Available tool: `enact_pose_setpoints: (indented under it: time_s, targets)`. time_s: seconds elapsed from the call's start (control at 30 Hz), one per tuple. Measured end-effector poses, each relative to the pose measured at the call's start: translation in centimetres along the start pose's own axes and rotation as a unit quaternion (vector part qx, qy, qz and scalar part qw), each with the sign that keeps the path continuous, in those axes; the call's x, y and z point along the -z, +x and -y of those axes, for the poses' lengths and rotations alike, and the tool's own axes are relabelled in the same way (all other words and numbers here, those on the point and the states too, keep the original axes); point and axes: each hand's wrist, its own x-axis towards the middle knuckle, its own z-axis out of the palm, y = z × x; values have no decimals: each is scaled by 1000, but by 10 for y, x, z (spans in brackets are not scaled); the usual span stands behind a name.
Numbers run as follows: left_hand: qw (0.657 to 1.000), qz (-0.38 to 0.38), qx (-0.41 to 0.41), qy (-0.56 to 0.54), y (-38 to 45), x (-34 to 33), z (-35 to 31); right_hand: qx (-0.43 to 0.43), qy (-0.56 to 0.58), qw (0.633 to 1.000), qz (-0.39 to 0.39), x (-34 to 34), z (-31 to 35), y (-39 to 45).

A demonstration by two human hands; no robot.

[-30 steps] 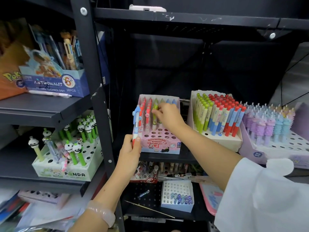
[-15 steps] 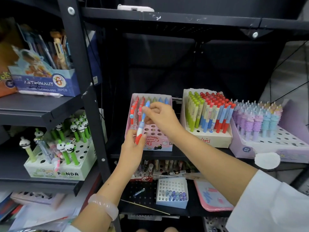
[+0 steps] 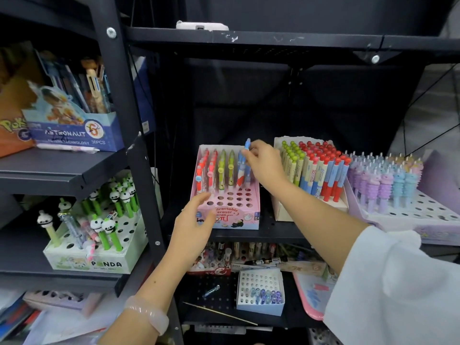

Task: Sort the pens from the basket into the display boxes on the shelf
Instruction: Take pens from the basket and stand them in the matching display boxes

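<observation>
Nearest, on the lower shelf, a small white box [image 3: 260,292] holds a short row of clear blue and purple pieces along its front holes, beside a pink tray [image 3: 308,297]. Above it, the left hand [image 3: 196,220] has its fingers loosely spread and holds nothing, resting against the front left corner of the pink display box [image 3: 236,215]. The front rows of holes in that box stand bare; its back rows hold upright red, green and blue pens. The right hand [image 3: 263,163] pinches the blue pen [image 3: 245,160] near its top, the pen standing upright in the box's back right part. Just right, a cream box [image 3: 308,210] is packed with green, blue and red pens, and further right a lilac box [image 3: 428,215] holds purple and blue ones. On the left shelves sit a panda pen box [image 3: 99,262] and, higher, an astronaut box [image 3: 74,133].
</observation>
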Motion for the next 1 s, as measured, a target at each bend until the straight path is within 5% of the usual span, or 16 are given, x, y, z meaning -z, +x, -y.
enact_pose_setpoints:
  time_s: [0.37,0.6,0.8,1.0]
  targets:
    - [999,36,-2,25,-6,2,-2,-42,-200,970,134,-18,-10,-6]
    - [999,7,-27,-29,-16,-26,-31,-49,-112,978,168,23,-6,-24]
    - [981,176,-33,-76,-52,-117,-60,-61,-4,967,249,119,-42,-97]
    - [944,324,-23,-63,-107,-217,-71,-192,-48,950,240,207,-140,-185]
